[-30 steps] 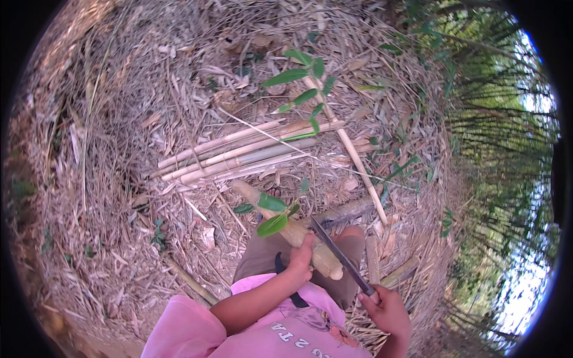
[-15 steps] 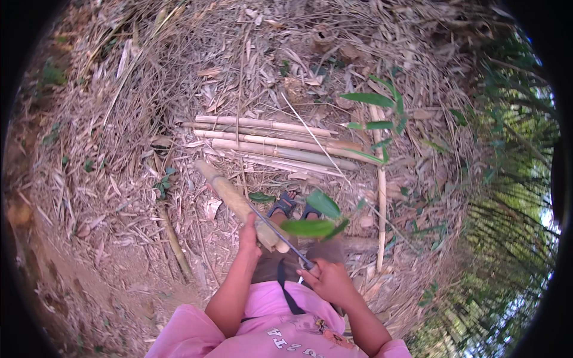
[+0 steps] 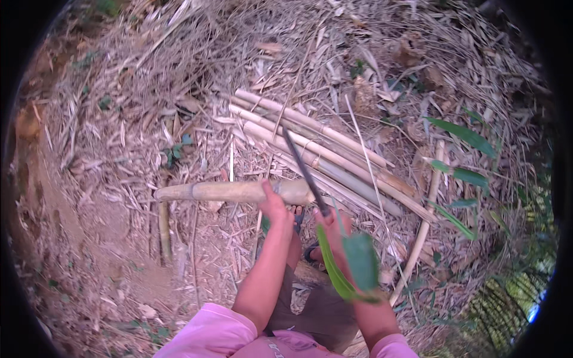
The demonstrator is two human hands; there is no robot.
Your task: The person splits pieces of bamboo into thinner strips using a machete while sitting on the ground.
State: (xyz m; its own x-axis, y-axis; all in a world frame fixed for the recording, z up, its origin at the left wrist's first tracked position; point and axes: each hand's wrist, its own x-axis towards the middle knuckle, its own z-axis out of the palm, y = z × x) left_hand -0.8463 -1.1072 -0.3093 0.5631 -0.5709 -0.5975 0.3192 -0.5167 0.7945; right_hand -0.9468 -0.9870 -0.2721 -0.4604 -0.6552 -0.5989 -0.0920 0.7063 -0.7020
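Note:
My left hand (image 3: 274, 206) is closed round a thick pale bamboo piece (image 3: 227, 191), which lies nearly level across the view and reaches out to the left. In my right hand (image 3: 332, 223) is the handle of a long, dark, narrow-bladed knife (image 3: 299, 161). Its blade slants up and to the left, passing close by the right end of the bamboo; whether it touches there I cannot tell. Green leaves (image 3: 349, 262) hang in front of my right hand and forearm and partly hide them.
Several split and whole bamboo poles (image 3: 334, 143) lie side by side on the ground beyond my hands. A thin pole (image 3: 418, 238) slants on the right, near green bamboo leaves (image 3: 462, 136). A short stick (image 3: 165, 232) rests at left. Dry leaf litter covers the ground around my sandalled feet (image 3: 299, 218).
The bamboo piece has swung from slanting to nearly level and is held farther forward. The knife has turned steeper, its blade now pointing up beyond the bamboo's right end. The whole view has turned.

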